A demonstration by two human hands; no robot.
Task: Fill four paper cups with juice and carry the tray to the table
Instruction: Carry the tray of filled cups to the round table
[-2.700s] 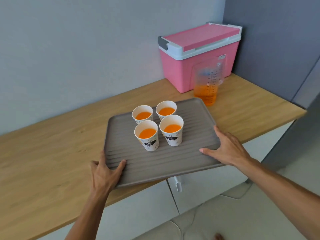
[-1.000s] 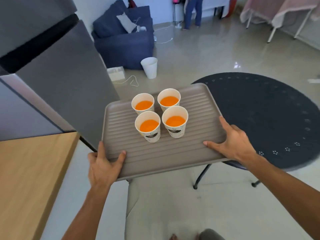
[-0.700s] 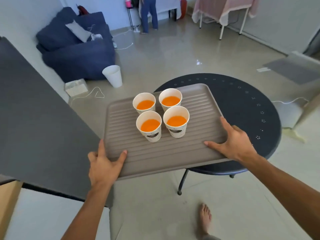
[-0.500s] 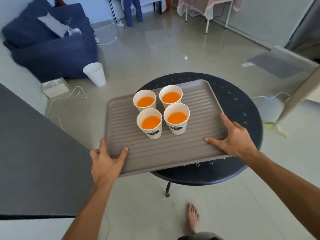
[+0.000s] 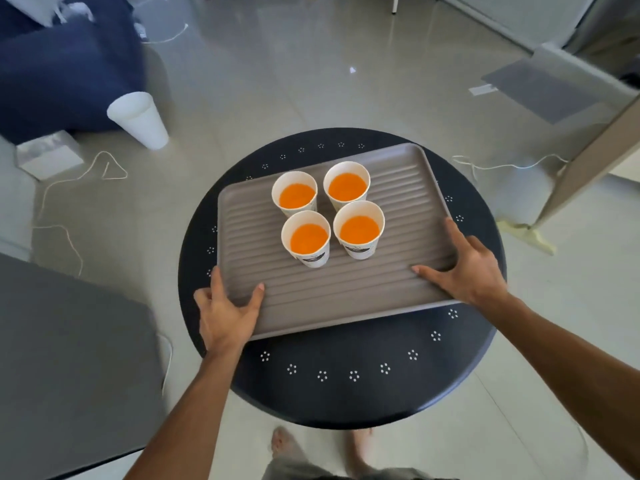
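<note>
A grey ribbed tray (image 5: 398, 188) is over the round dark table (image 5: 346, 386); I cannot tell whether it touches the tabletop. Several white paper cups (image 5: 358, 228) filled with orange juice stand upright in a tight cluster on the tray's far middle. My left hand (image 5: 225, 315) grips the tray's near left corner, thumb on top. My right hand (image 5: 467, 268) grips the near right edge, thumb lying on the ribbed surface.
A white bin (image 5: 138, 119) and a dark blue sofa (image 5: 65, 74) are on the floor at the far left, with loose cable (image 5: 69, 216) nearby. A grey surface (image 5: 69, 358) lies low on the left. A beige leg (image 5: 588, 164) stands at the right.
I turned from the wooden counter and carried the tray across the room. The round table has come from ahead to directly beneath the tray. Both hands kept their grip.
</note>
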